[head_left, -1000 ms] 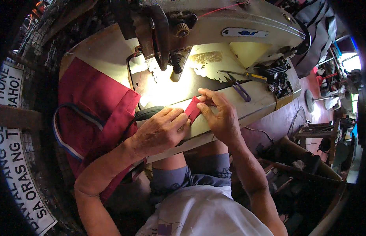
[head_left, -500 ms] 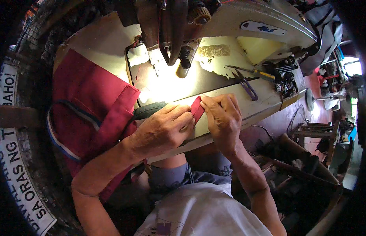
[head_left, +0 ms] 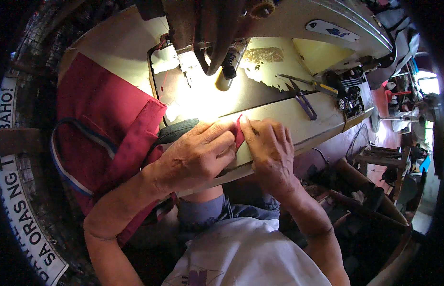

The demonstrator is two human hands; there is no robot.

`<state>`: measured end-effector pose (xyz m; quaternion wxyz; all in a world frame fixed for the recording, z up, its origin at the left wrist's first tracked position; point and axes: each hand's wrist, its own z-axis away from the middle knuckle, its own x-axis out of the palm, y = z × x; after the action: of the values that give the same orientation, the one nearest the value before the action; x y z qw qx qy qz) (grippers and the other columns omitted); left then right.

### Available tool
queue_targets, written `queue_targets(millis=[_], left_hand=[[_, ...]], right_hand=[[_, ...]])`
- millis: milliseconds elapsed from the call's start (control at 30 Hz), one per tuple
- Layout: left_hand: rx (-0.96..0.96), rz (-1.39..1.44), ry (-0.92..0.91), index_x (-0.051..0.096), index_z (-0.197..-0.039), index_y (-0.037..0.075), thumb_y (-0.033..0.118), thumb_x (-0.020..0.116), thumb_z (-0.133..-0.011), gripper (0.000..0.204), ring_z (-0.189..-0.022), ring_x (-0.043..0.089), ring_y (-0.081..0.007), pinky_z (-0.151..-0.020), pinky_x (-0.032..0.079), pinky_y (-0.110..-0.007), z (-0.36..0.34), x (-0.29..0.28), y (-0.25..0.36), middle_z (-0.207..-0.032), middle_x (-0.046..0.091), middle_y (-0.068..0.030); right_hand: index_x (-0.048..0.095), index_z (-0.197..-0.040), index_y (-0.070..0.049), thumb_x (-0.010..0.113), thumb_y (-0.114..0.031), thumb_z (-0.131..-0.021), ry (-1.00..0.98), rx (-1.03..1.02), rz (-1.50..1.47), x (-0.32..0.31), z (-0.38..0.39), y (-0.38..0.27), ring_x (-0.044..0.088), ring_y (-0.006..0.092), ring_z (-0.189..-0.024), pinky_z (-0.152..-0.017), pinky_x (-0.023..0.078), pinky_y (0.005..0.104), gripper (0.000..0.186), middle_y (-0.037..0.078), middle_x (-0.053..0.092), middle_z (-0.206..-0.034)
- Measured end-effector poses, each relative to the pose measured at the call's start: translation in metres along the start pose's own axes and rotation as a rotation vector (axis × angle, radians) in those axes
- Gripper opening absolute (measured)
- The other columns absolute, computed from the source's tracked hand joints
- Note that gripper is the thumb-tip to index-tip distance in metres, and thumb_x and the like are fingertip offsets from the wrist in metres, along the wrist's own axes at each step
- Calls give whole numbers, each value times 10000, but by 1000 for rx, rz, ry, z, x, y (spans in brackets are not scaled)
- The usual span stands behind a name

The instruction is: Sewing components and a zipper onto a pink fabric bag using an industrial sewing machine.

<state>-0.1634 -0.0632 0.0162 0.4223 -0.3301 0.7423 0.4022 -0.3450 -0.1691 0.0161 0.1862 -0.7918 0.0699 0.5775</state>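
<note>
Between my hands, a small strip of red fabric (head_left: 239, 132) stands up over the front edge of the sewing machine table (head_left: 279, 119). My left hand (head_left: 196, 155) is closed on its left side, fingers curled. From the right, my right hand (head_left: 270, 150) pinches the strip, with the thumb near its top end. Most of the strip is hidden by my fingers. Beside my left hand lies a dark green zipper-like tape (head_left: 179, 131). The sewing machine's presser foot and needle area, behind my hands, are partly lost in the lamp's glare.
A large red cloth (head_left: 100, 95) covers the table's left side, with a white-and-blue striped ribbon (head_left: 64, 164) on it. Thread snips (head_left: 305, 106) and a yellow-handled screwdriver (head_left: 325, 88) lie on the right. The sewing machine arm (head_left: 289, 24) spans the back.
My right hand has turned, and its thumb now lies along the red strip. Less of the strip shows between my hands. The whole view has shifted slightly.
</note>
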Motion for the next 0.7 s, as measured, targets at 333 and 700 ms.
queue_targets(millis=[333,700], left_hand=[[-90,-70,16,644,-1041,22,149,584,-841,245,-1266,510,-346,-1021,437,-467,-6,-2,0,-1340,523,-215],[-82,-177,-61,586,-1087,-13,165,537,-853,298,-1269,512,-348,-1064,412,-468,-11,-2,4,-1308,545,-249]], right_hand=[[546,-1292,44,582,-89,-761,-28,16,8,1,9,1,468,287,-1139,-956,386,403,549,113,515,-1198],[575,-1251,20,569,-129,-786,39,-191,-229,-8,10,31,549,295,-1145,-971,446,424,489,135,581,-1193]])
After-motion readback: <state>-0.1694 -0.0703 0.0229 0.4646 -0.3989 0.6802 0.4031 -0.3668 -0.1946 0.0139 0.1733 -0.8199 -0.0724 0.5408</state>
